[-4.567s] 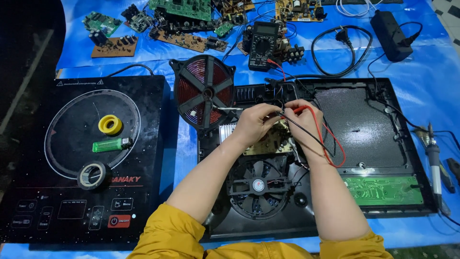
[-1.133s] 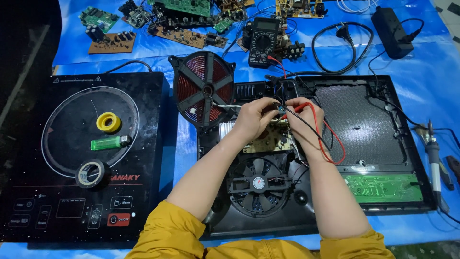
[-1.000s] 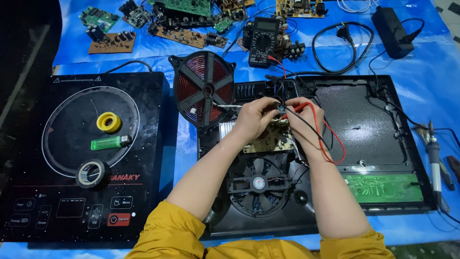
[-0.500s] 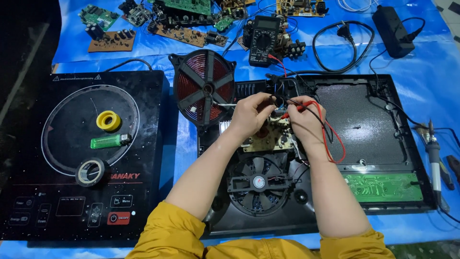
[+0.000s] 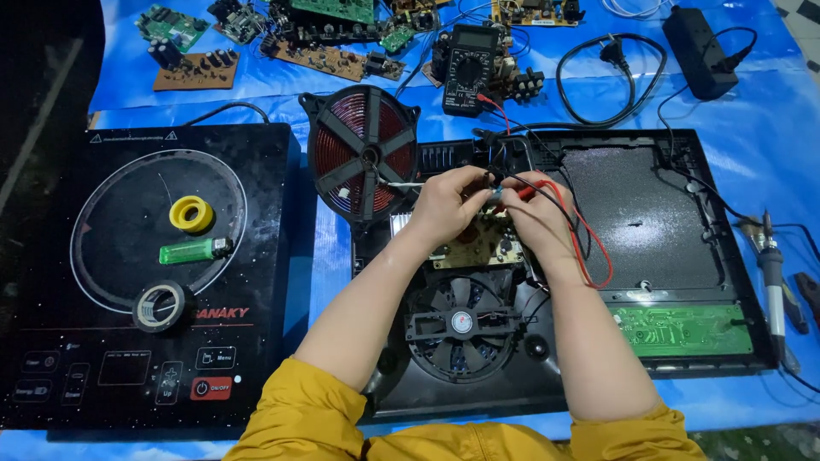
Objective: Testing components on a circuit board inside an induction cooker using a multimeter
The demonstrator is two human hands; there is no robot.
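Hands are both parked over the tan circuit board (image 5: 478, 248) inside the opened cooker base (image 5: 649, 222), just above the fan (image 5: 461, 323). Left hand (image 5: 448, 205) is curled in, fingertips pinched on a black probe (image 5: 494, 181). Right hand (image 5: 534, 213) pinches a red probe (image 5: 523, 193), red lead (image 5: 598, 256) looping past the wrist. Fingertips nearly touch each other over the board. Both forearms come up from the near edge, yellow sleeves (image 5: 316, 418) pushed back. Coil (image 5: 363, 154) sits just left of the hands.
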